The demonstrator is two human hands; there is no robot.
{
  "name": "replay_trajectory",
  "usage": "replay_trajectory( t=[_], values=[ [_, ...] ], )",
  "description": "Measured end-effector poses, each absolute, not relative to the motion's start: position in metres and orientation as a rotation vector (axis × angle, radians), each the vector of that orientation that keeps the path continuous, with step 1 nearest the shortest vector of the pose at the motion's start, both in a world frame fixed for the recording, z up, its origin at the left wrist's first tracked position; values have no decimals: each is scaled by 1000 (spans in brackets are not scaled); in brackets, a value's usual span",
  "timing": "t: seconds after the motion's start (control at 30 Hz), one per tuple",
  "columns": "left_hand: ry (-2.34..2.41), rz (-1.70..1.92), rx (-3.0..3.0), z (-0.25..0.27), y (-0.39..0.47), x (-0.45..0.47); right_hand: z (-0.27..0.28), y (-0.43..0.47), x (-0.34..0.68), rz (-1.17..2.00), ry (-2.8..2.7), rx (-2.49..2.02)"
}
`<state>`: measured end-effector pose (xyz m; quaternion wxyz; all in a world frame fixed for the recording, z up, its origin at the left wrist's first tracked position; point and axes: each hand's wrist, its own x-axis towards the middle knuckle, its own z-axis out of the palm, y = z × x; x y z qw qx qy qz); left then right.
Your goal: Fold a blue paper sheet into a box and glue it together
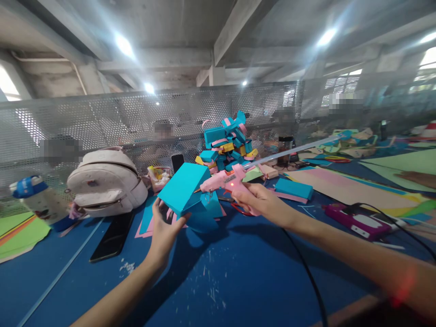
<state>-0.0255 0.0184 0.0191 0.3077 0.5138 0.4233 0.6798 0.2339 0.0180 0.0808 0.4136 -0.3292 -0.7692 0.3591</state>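
My left hand (166, 231) grips a blue folded paper box (185, 184) from below, tilted above the table. Closed around the handle of a pink hot glue gun (223, 181) is my right hand (254, 200). The gun's nozzle points left, close to the box's right side; whether it touches I cannot tell. A long clear glue stick (289, 150) sticks out of the gun's back. Below the box lie blue and pink paper sheets (146, 218), and red-handled scissors (240, 209) lie partly hidden behind the gun.
Behind stands a pile of blue, pink and yellow paper pieces (226, 143). A white backpack (109, 181), a bottle (41, 204) and a black phone (114, 236) are left. A purple power strip (357, 220) and the black cord (306, 268) lie right. A perforated metal screen (136, 109) closes off the back.
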Motion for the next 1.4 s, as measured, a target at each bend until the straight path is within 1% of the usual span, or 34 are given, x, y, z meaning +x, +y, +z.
replay_trajectory(
  t=[0.43,0.73,1.1,1.3,1.4],
  values=[
    [1149,1784,1310,24,14,-23,78,17,231,946,-1952,-834],
    [1144,1791,1324,23,16,-23,81,13,228,1065,-1910,-740],
    [1126,1791,1332,23,16,-24,76,20,230,1045,-1885,-756],
    [1162,1796,1305,25,15,-24,70,26,229,1003,-1894,-839],
    [1163,1788,1311,25,15,-24,69,28,227,1087,-1894,-788]
  ],
)
